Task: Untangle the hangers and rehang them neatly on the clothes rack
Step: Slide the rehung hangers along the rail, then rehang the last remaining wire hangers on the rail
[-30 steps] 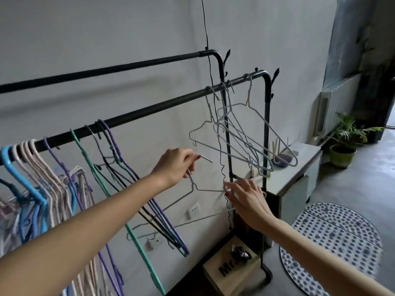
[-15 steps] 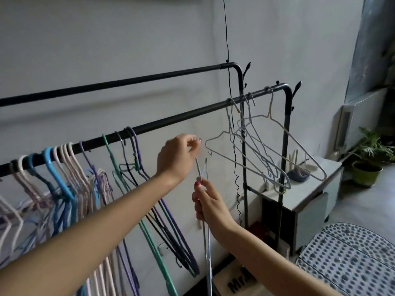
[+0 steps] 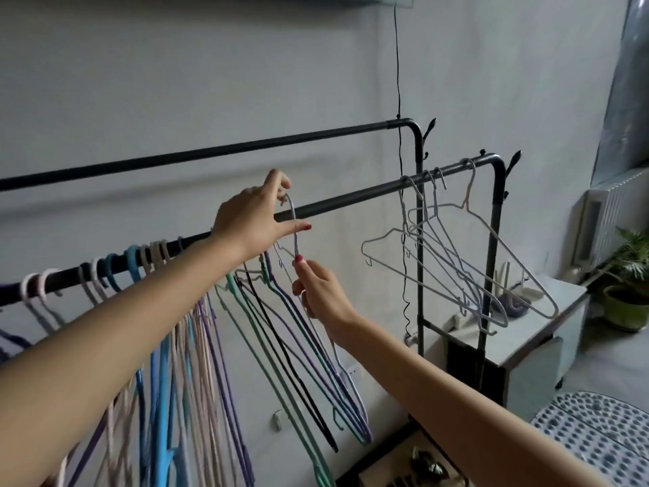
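Note:
A thin grey wire hanger (image 3: 294, 226) is held up against the front black rail (image 3: 351, 198) of the clothes rack. My left hand (image 3: 253, 219) pinches its hook at the rail. My right hand (image 3: 318, 293) grips its neck and shoulder just below. Several grey hangers (image 3: 453, 261) hang spaced out near the rail's right end. A tangled bunch of blue, green, purple, black and pale hangers (image 3: 217, 346) hangs on the left part of the rail, partly hidden by my left forearm.
A second black rail (image 3: 210, 156) runs behind and higher. A thin black cable (image 3: 398, 82) drops along the wall. A low grey cabinet (image 3: 519, 349) stands behind the rack's right post, a potted plant (image 3: 628, 275) and radiator (image 3: 611, 212) beyond it. A dotted mat (image 3: 597, 437) lies on the floor.
Both hands have lifted the grey hanger from below the rail up to it. My left hand now has the hook at rail height, my right hand follows under it.

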